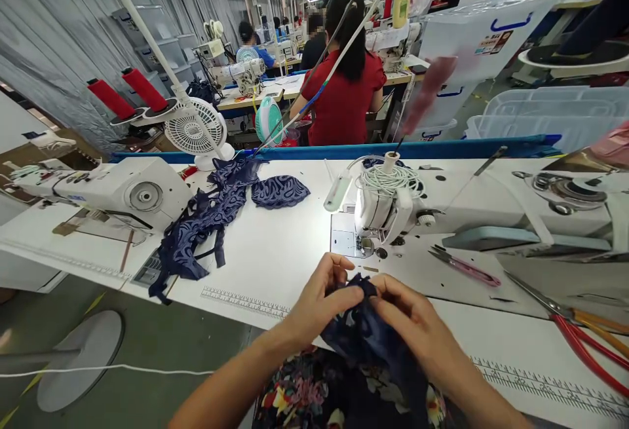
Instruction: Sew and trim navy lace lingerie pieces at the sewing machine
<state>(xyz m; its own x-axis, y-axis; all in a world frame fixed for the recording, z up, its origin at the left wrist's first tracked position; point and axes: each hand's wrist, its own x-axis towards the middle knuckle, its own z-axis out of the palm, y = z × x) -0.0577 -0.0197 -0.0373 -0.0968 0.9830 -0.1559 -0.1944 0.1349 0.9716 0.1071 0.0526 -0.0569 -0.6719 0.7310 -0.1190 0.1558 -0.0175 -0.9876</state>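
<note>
A piece of navy lace fabric point(373, 337) hangs from my two hands over the table's front edge and my lap. My left hand point(327, 298) pinches its upper edge between thumb and fingers. Close beside it, my right hand point(410, 317) grips the same edge, so the fingertips nearly meet. Just beyond them stands the white sewing machine point(388, 206), its needle plate point(346, 239) lit by a small lamp. More navy lace pieces point(211, 219) lie heaped on the left of the table, with one curved lace piece point(280, 192) beside them.
Pink-handled thread snips point(464, 265) and red-handled scissors point(580, 331) lie on the right. A second sewing machine point(132, 196) stands at the left, near a white fan point(196, 128) and red thread cones point(145, 88). A person in red point(339, 95) sits ahead, beyond the blue table edge.
</note>
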